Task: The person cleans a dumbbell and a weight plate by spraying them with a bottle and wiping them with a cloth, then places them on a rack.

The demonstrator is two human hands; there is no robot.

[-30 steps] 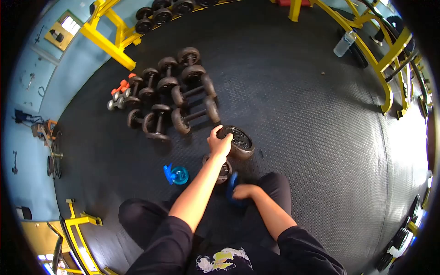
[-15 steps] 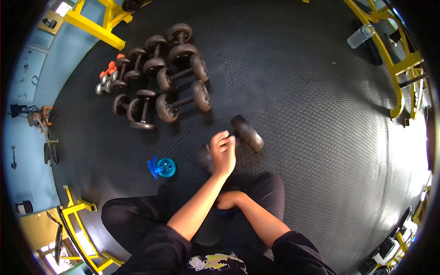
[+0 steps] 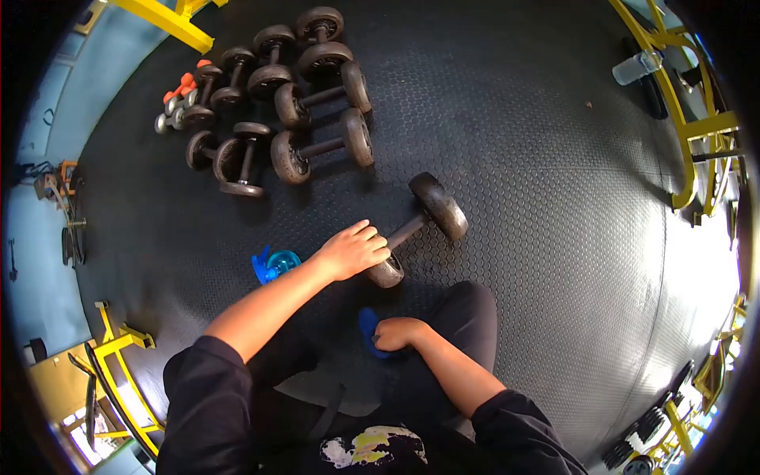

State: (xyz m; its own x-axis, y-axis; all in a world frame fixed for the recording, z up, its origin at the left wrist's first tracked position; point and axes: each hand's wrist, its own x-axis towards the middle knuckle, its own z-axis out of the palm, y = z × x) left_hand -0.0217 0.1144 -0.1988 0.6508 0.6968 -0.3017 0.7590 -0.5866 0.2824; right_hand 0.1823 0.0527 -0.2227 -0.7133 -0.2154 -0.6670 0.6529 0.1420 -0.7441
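Note:
A dark, worn dumbbell (image 3: pixel 409 230) lies slantwise on the floor in front of my crossed legs. My left hand (image 3: pixel 354 252) reaches across to it, fingers curled over the near weight, hiding part of that end. The far weight and the handle show plainly. Close to my lap, my right hand (image 3: pixel 396 334) is closed around a blue, soft-looking cloth (image 3: pixel 368 324), which sticks out past the fingers on the left. Beyond my left forearm stands a blue spray bottle (image 3: pixel 282 264), partly covered by that arm.
Several dark dumbbells (image 3: pixel 321 148) stand in rows at the upper left, with small orange ones (image 3: pixel 187 82) and silver ones (image 3: pixel 170 119) beside them. A clear bottle (image 3: pixel 636 68) is by the yellow frame (image 3: pixel 685 146) at right. Black textured matting (image 3: pixel 546 237) covers the floor.
My left hand has come down and left from above the dumbbell onto its near weight. More of the blue cloth in my right hand shows now. The view has tilted slightly.

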